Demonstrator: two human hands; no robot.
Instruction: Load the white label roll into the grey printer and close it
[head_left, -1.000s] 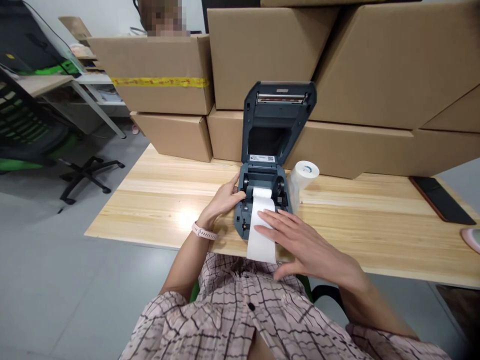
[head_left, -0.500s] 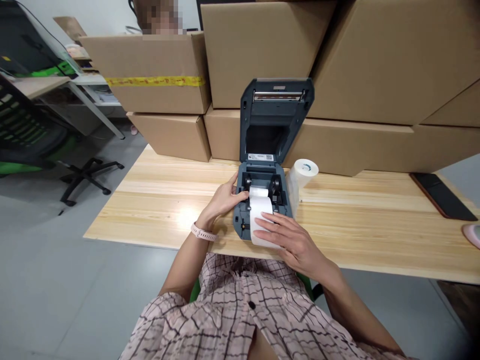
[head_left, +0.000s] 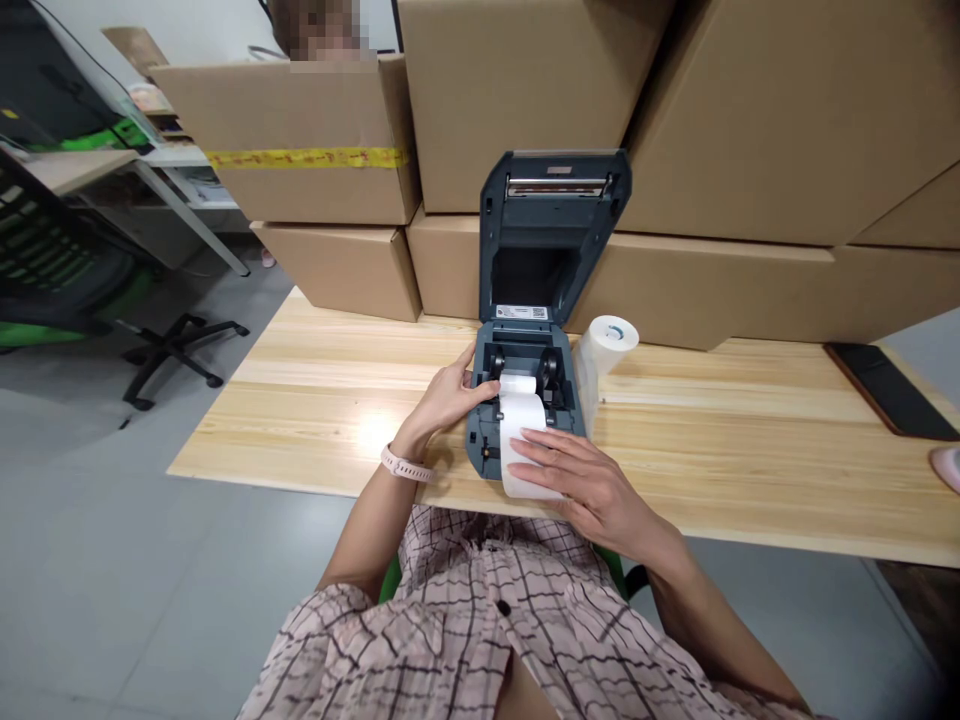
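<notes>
A dark grey label printer [head_left: 484,400] stands on the wooden table with its lid [head_left: 555,235] raised. White label paper [head_left: 519,415] runs out of its inside and over its front edge. My left hand [head_left: 450,395] grips the printer's left side, thumb at the paper's left edge. Spread over the front of the paper are the fingers of my right hand [head_left: 592,485]; its thumb is hidden. Behind and to the right of the printer stands a white roll [head_left: 613,345] beside clear plastic film.
Cardboard boxes [head_left: 720,290] line the table's back edge. A dark phone-like object [head_left: 889,390] and a pink item [head_left: 946,467] lie at the right. Beyond the boxes at the upper left, a person's head [head_left: 319,30] shows. An office chair [head_left: 67,260] stands left.
The view has shifted very slightly. My right fingers have moved a little down with the paper; my left hand stays on the printer.
</notes>
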